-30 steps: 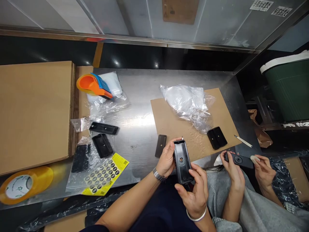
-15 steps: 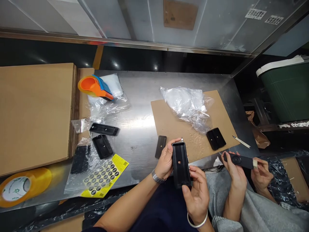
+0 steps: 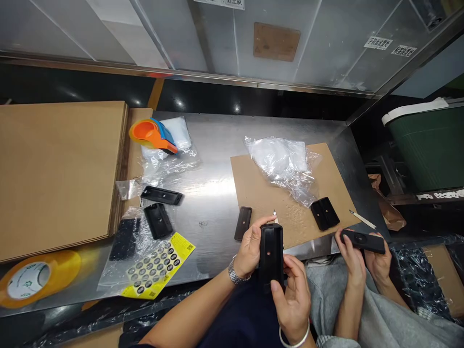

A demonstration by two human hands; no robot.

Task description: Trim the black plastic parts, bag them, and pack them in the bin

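A black rectangular plastic case, hollow side facing me and a small hole in its floor, stands nearly upright between my hands. My left hand grips its left edge, fingers along the top. At the lower right, my right hand holds the case with its thumb across the bottom end. Just behind it a pale craft knife pokes out, mostly hidden. To the left lies a flat black case part with a small hole. Two joined black shells rest on the cardboard sheet.
A co-worker's hands hold a dark case on the right. Clear bags lie on the cardboard, near a second craft knife. Leftward are more black cases, a yellow sticker sheet, an orange tape dispenser, a tape roll and stacked cardboard.
The case in my hands has tipped slightly and sits a little lower, still in both hands. The co-worker's right-side hand has moved left against their case. The view has shifted slightly.
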